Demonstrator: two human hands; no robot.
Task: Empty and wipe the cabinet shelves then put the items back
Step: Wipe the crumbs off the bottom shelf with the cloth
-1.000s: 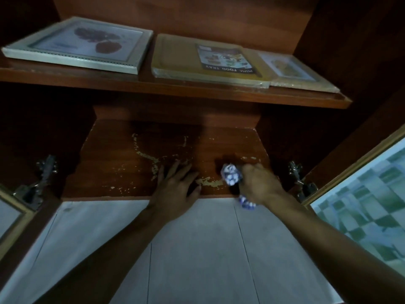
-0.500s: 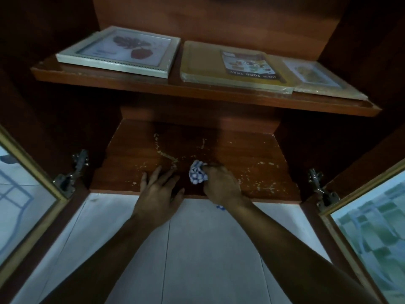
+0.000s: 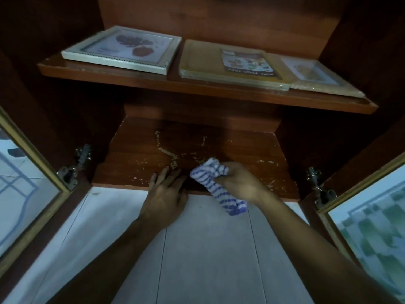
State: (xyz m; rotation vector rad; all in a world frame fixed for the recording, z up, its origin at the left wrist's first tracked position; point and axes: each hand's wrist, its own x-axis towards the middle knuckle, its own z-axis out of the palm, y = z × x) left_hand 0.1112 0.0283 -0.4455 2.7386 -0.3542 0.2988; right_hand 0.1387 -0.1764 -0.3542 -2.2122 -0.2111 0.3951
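Red-brown wood lines the open cabinet. On the lower shelf (image 3: 247, 148), scuffed with pale chipped patches, the right hand (image 3: 240, 183) has its grip clamped around a bunched blue-and-white striped cloth (image 3: 209, 172). It presses the wad onto the shelf near the front edge, and a loose tail of the cloth hangs down past that edge. Just beside it the left hand (image 3: 166, 194) lies palm down with fingers straight and spread, its grip apart and holding nothing, fingertips on the shelf.

The upper shelf (image 3: 197, 87) carries three flat things side by side. A pale framed leaf print (image 3: 122, 49) is at the left and a yellowish packaged food tray (image 3: 230, 62) in the middle. At the right is what looks like another wrapped print (image 3: 317, 75), though the light is too dim to be sure.

The left glass door (image 3: 19, 194) and right glass door (image 3: 372, 227) stand open, each on a metal hinge. Pale floor tiles (image 3: 197, 249) lie below.
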